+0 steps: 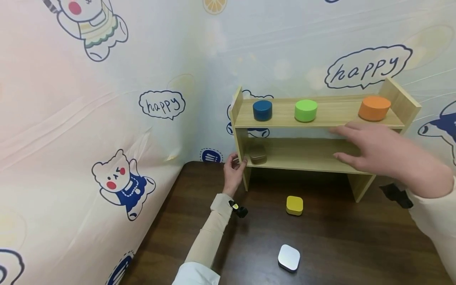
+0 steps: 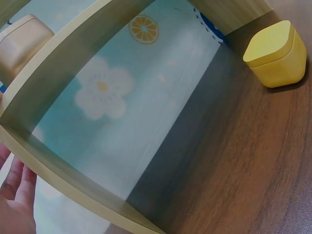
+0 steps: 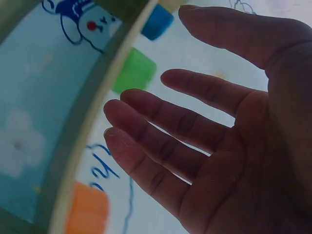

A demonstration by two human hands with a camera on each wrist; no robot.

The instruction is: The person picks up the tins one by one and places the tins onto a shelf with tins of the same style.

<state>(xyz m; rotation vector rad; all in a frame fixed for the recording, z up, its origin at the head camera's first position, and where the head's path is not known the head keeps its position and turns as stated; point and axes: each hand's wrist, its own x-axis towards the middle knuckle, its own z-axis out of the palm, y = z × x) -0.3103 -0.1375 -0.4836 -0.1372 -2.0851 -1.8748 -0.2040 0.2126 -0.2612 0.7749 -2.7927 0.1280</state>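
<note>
A two-tier wooden shelf (image 1: 310,154) stands on the table against the wall. My left hand (image 1: 233,174) grips its left side panel (image 1: 240,142) near the lower tier, thumb by the front edge and fingers on the outer face. In front of the upper tier, toward its right end, my right hand (image 1: 381,148) hovers with spread fingers and an empty palm, as the right wrist view also shows. Along the upper tier sit a dark blue round box (image 1: 262,111), a green one (image 1: 305,111) and an orange one (image 1: 374,108). A brownish box (image 1: 258,155) is at the lower tier's left end.
On the dark wooden table (image 1: 331,237), a yellow rounded-square box (image 1: 294,205) lies before the shelf. A white-topped box (image 1: 289,257) is closer to me. A patterned cloth wall (image 1: 117,103) borders the table at the left and back.
</note>
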